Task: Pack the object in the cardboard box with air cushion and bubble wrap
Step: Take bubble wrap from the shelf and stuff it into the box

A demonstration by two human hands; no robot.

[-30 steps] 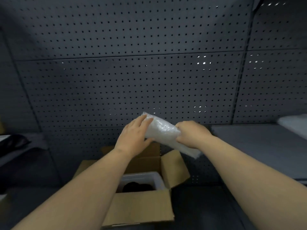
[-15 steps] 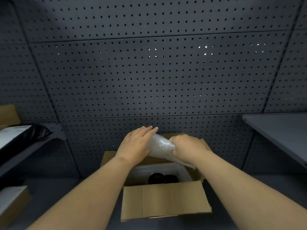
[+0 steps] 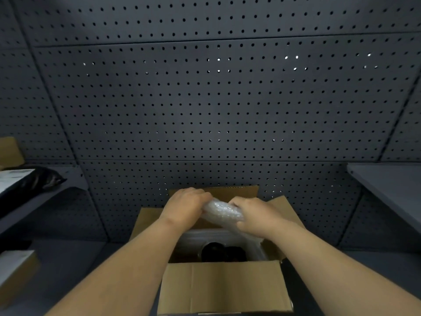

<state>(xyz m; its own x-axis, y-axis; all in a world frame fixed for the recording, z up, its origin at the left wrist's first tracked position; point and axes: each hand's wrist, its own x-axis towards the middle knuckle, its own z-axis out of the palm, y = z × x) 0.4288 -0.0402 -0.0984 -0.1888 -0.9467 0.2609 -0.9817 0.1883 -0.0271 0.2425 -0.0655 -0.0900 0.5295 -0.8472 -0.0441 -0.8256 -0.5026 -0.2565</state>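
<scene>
An open cardboard box (image 3: 223,288) stands in front of me with its flaps spread. Inside lies a dark round object (image 3: 222,253) with clear air cushion (image 3: 255,245) along the inner walls. Both hands hold a bundle of bubble wrap (image 3: 222,212) just above the box's back half. My left hand (image 3: 185,207) grips its left end with curled fingers. My right hand (image 3: 255,215) grips its right end. The middle of the bundle shows between the hands; its ends are hidden.
A grey pegboard wall (image 3: 209,106) rises right behind the box. A shelf at the left carries a black bag (image 3: 38,181) and a brown box (image 3: 9,151). Another carton (image 3: 16,274) sits at the lower left. A grey shelf (image 3: 391,188) juts out at the right.
Both hands have brought the bubble wrap down from chest height to just above the box opening. The left hand's fingers have closed around it. My view has tilted and shifted over the box.
</scene>
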